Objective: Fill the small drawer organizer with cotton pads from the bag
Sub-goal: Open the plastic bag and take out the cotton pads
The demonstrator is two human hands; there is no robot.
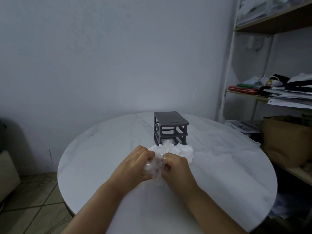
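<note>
A small dark grey drawer organizer (170, 128) stands near the far middle of the round white table (94, 159); its slots look open, with no drawers seen in them. Just in front of it lies a crinkled clear plastic bag (170, 149) holding white cotton pads. My left hand (135, 164) and my right hand (177, 168) both grip the near end of the bag, fingers closed on the bunched plastic between them. The bag's mouth is hidden inside my hands.
A white metal shelf unit (270, 92) with papers, cloths and a brown paper bag (285, 141) stands close to the table's right side. Tiled floor shows at the lower left, and a pale wall stands behind the table.
</note>
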